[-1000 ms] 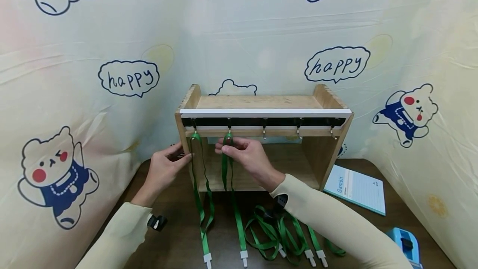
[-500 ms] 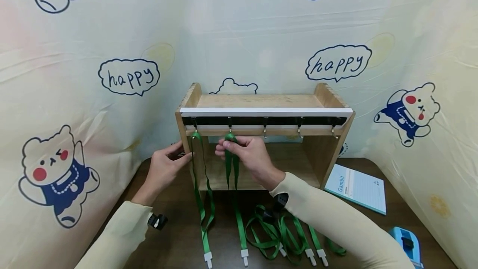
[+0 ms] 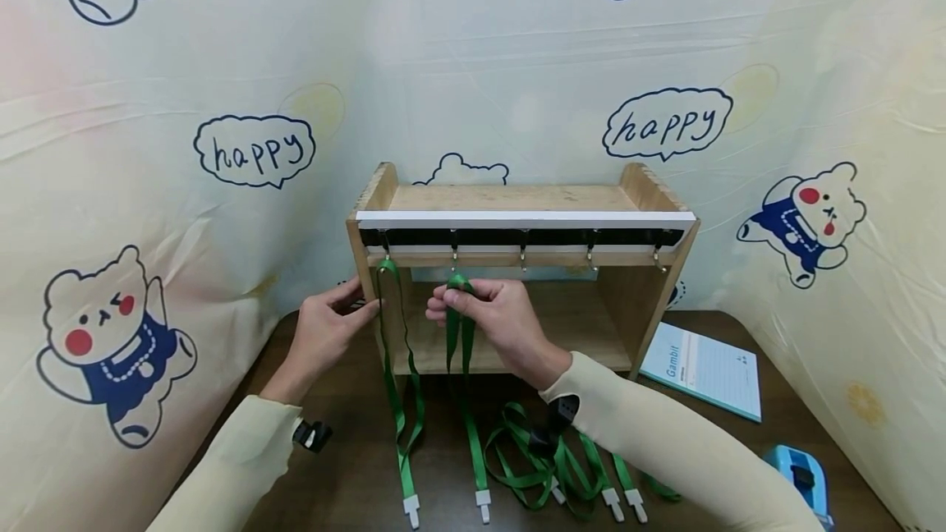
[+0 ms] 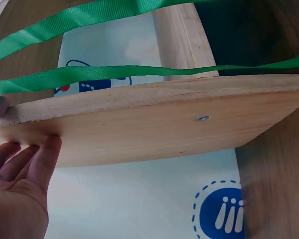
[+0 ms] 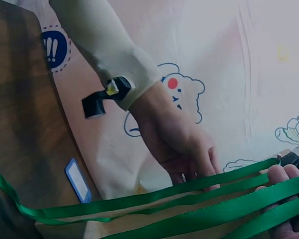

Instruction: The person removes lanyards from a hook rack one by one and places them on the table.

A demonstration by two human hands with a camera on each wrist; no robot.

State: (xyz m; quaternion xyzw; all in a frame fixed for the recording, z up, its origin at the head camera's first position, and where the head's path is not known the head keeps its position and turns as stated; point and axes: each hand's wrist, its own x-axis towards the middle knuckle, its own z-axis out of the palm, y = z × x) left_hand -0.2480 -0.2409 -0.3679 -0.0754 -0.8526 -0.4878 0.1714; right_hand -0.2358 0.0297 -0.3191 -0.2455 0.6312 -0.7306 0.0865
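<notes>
My left hand (image 3: 321, 335) grips the left side panel of a wooden shelf (image 3: 602, 286). In the left wrist view, its fingers (image 4: 47, 154) press the panel's outer face, with the thumb at the front edge. My right hand (image 3: 502, 318) pinches the top loop of a green lanyard (image 3: 470, 425) just below the second hook (image 3: 454, 253) from the left. Its white clip (image 3: 483, 503) hangs low in front of the table. Another green lanyard (image 3: 415, 401) hangs from the leftmost hook (image 3: 386, 246). In the right wrist view, green straps run across the right fingers (image 5: 279, 174).
Three more hooks, such as the middle one (image 3: 523, 257), line the shelf's black strip. Several green lanyards (image 3: 525, 479) lie piled on the dark table (image 3: 332, 466), partly behind the right forearm. A notepad (image 3: 705, 372) and a blue object (image 3: 801, 479) sit to the right.
The right hand and the pinched lanyard loop have moved slightly down from the second hook, and its two straps now hang apart. The left hand has stayed on the panel.
</notes>
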